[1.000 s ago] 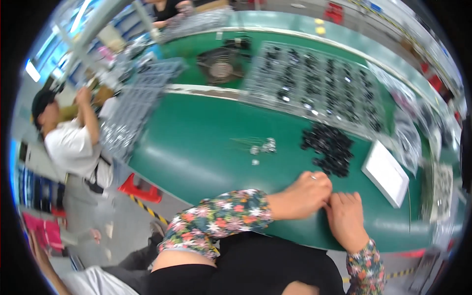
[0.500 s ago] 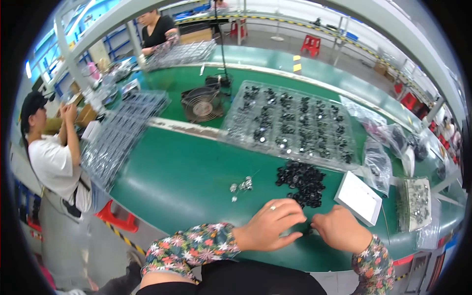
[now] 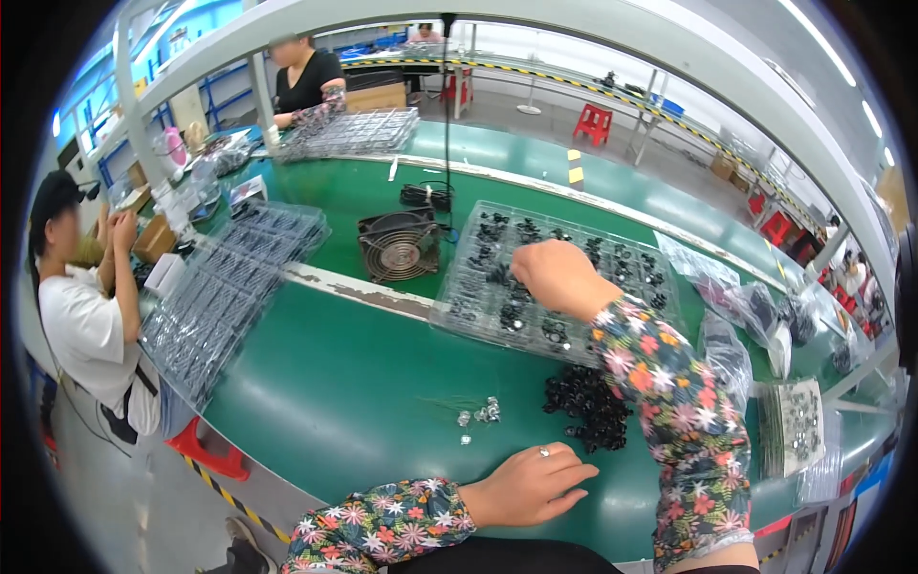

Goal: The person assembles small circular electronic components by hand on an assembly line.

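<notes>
My right hand (image 3: 562, 275) reaches over the clear compartment tray (image 3: 449, 311), which holds small dark parts in rows. Its fingers are closed and bent down at the tray's middle left; whatever they pinch is hidden. On the green table (image 3: 316, 383) rests my left hand (image 3: 535, 486), fingers stretched out and apart, with nothing in it. Just beyond it lies a heap of small black parts (image 3: 588, 411). To the left of that heap is a small cluster of shiny clear pieces (image 3: 486, 411) with thin strands beside it.
A fan (image 3: 399, 251) stands left of the tray. Another clear tray (image 3: 229, 287) lies farther left, near a seated person (image 3: 86, 306). Plastic bags (image 3: 727, 354) and a stack of sheets (image 3: 792, 429) are on the right. A second person (image 3: 306, 81) works at the back.
My right hand has moved from beside my left hand, near the heap, up and away over the tray. My left hand stays near the table's front edge. My right sleeve now covers the white box.
</notes>
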The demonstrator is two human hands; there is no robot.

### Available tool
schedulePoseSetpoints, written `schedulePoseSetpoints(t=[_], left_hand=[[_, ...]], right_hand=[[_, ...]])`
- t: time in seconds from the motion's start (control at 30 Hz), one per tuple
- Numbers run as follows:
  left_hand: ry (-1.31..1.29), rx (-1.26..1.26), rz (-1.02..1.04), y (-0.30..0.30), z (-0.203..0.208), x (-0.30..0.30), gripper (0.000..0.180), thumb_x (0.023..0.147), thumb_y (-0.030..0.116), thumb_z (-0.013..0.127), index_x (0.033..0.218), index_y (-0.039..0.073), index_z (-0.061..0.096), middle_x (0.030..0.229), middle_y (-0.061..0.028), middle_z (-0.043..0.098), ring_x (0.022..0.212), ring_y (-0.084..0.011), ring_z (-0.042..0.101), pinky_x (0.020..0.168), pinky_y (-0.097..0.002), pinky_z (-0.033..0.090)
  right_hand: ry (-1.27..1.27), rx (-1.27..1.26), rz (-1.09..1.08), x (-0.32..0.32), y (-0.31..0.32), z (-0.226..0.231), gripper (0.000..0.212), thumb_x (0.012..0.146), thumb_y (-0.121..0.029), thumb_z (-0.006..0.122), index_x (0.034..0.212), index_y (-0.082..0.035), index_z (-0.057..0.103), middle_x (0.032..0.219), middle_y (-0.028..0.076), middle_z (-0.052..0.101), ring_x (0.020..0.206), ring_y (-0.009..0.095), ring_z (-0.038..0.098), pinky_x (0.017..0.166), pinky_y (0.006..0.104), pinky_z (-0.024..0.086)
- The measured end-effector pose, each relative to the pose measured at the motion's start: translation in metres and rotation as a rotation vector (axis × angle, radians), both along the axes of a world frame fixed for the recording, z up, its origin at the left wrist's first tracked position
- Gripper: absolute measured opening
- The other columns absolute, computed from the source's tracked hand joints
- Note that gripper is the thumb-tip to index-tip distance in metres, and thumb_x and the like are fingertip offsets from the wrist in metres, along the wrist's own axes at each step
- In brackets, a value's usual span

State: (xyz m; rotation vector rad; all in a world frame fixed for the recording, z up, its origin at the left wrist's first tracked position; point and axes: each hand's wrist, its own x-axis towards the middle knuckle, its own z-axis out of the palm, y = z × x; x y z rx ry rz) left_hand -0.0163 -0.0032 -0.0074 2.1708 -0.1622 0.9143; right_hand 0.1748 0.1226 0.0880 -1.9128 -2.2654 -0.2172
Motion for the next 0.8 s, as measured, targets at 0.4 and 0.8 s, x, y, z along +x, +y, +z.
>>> schedulePoseSetpoints(t=[0.4,0.8], left_hand=[[-0.002,-0.054,0.034,0.006,-0.01,0.008,0.025,0.081,0.009,0.064,0.103,0.0,0.058,0.086,-0.0109,0.056,0.085,-0.0278,0.056,0.071,-0.0386,0.049],[0.043,-0.037,0.031,0.003,-0.013,0.009,0.024,0.08,0.008,0.065,0.102,0.0,0.062,0.088,-0.0088,0.057,0.087,-0.026,0.057,0.073,-0.0379,0.049]], right_hand=[[-0.241,0.123,-0.132,-0.016,0.042,-0.071,0.012,0.082,-0.016,0.055,0.08,-0.012,0.066,0.077,0.009,0.065,0.08,0.027,0.063,0.088,0.0483,0.039],[-0.05,-0.057,-0.175,-0.024,0.038,-0.053,0.019,0.076,-0.011,0.057,0.09,-0.013,0.07,0.098,0.009,0.064,0.101,0.028,0.059,0.094,0.0487,0.037]])
